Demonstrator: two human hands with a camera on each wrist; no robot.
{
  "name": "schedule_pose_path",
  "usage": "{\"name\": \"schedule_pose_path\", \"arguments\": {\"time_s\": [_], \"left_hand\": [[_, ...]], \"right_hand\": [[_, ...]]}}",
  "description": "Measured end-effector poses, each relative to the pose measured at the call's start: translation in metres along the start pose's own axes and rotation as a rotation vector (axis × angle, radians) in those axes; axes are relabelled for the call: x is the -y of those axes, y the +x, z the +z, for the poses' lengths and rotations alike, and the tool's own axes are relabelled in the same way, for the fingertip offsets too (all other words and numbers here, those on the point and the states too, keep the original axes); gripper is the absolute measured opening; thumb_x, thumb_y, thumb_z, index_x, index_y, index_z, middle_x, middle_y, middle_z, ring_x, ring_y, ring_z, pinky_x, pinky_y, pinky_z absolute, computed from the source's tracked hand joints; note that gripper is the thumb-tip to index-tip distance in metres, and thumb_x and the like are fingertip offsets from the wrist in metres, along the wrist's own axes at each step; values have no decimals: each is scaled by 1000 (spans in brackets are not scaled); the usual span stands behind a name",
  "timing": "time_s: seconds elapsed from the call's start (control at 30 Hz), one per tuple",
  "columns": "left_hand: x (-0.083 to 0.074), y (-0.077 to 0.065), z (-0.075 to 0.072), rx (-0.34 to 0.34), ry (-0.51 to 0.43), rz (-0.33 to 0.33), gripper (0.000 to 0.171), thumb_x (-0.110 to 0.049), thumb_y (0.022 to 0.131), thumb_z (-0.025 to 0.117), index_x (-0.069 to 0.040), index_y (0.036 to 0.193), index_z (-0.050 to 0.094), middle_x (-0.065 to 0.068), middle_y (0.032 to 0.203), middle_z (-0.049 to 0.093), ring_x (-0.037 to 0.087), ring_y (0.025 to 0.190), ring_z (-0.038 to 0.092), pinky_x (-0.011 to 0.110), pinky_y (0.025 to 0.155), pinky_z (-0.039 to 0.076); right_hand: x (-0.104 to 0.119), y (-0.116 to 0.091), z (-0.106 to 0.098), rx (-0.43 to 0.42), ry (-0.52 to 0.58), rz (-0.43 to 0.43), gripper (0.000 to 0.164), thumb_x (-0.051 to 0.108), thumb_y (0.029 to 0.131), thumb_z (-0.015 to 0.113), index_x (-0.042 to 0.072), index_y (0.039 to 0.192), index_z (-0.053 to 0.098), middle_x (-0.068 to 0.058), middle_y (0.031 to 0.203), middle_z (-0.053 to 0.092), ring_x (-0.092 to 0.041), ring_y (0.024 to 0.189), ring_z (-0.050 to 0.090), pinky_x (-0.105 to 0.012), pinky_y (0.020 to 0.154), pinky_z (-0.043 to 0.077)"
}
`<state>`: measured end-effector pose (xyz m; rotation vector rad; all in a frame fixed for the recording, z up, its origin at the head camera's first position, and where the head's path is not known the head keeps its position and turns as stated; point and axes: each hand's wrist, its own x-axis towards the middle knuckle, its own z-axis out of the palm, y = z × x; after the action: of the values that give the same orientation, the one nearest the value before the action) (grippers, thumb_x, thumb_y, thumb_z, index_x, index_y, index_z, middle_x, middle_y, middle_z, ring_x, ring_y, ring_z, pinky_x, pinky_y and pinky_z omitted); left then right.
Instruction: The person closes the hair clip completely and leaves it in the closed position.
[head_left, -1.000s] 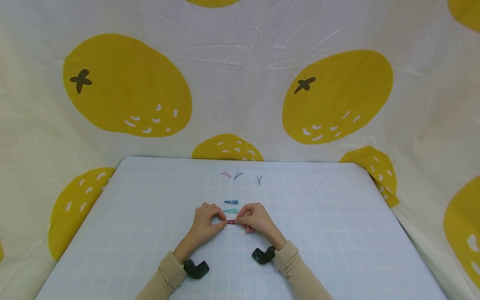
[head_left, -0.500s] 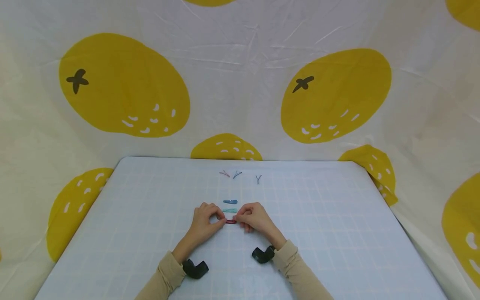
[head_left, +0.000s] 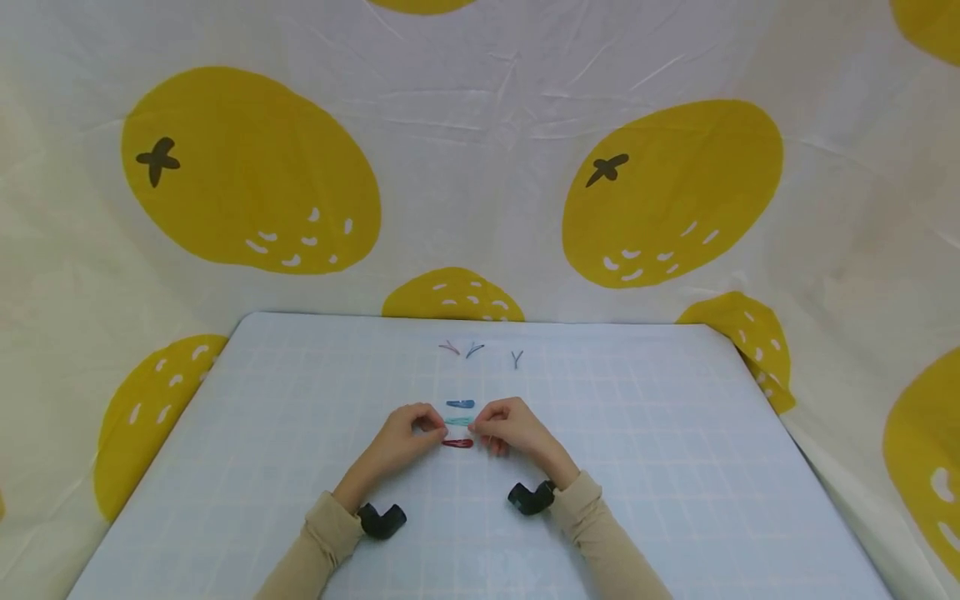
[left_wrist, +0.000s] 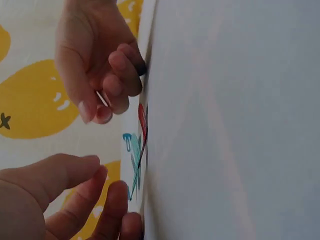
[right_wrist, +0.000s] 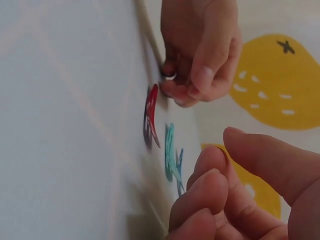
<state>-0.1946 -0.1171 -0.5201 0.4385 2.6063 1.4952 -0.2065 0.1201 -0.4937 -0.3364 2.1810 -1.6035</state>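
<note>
A red snap hair clip [head_left: 457,443] lies on the table between the two hands, nearest the person. Beyond it lie a teal snap hair clip [head_left: 458,422] and a blue snap hair clip [head_left: 461,404], the three forming a column. My left hand [head_left: 408,435] hovers by the red clip's left end, fingers loosely bent and holding nothing. At the teal clip's right end is my right hand [head_left: 517,427], its fingertips overlapping that end in the head view. In the right wrist view, the red clip [right_wrist: 151,112] sits apart from both hands, and no clip is between the right fingers.
Farther back on the table [head_left: 637,467] lie three splayed clips: a reddish one [head_left: 449,347], a blue one [head_left: 474,350] and a dark Y-shaped one [head_left: 517,359]. A fruit-patterned cloth [head_left: 472,183] hangs behind. Black wrist devices [head_left: 382,522] sit at the cuffs.
Both hands have let go of the red clip, which now lies in full view. The left hand has drawn slightly left; the right hand has shifted slightly away from the person, beside the teal clip.
</note>
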Motion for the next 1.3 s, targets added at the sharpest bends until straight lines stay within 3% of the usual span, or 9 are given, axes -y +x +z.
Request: {"name": "schedule_pose_path", "arguments": {"time_s": [0.07,0.23,0.37,0.53,0.77,1.1,1.3], "left_hand": [[-2,3,-5,40,-11,-8,6,-17,91,73,-20,87,69,-6,83,62,16,82,55,33,77,45],[-11,11,-14,100,18,-100,5,-21,93,71,-19,88,69,-4,85,63,18,83,55,33,76,46],[-21,18,-21,133,52,-144,7,-24,94,70,-19,88,69,-4,89,64,18,84,56,34,77,47],[-33,28,-29,143,58,-135,10,-25,94,70,-17,88,69,-2,90,64,20,82,57,33,73,49],[-53,47,-37,153,66,-67,13,-26,94,69,-14,90,70,-2,89,65,20,83,56,32,72,48],[-74,77,-36,104,2,-37,25,-31,95,69,-6,95,70,2,88,67,21,80,60,33,74,50],[-85,91,-19,-16,-68,-73,19,-25,95,69,-7,89,69,4,83,67,23,74,62,31,69,50]], "right_hand": [[1,2,-3,-1,-4,6,18,14,90,72,-4,89,70,-14,67,63,-16,51,51,-26,50,45],[6,4,-11,-2,-1,12,20,18,91,72,-2,92,71,-15,71,64,-18,53,51,-27,53,45],[9,6,-18,-14,-20,3,24,20,92,72,-4,95,70,-20,75,64,-26,56,51,-29,54,46],[14,9,-28,-43,-53,5,28,22,93,70,-6,96,70,-21,77,65,-36,62,51,-30,58,44],[20,17,-47,-79,-60,0,32,23,94,69,-8,100,67,-8,74,65,-19,60,52,-27,59,46],[18,38,-79,-150,-28,-27,33,21,97,64,-9,108,67,-7,79,65,-20,66,54,-29,63,48],[15,50,-97,-213,-11,-66,33,20,97,65,-10,109,67,-12,82,66,-18,63,54,-28,61,47]]}}
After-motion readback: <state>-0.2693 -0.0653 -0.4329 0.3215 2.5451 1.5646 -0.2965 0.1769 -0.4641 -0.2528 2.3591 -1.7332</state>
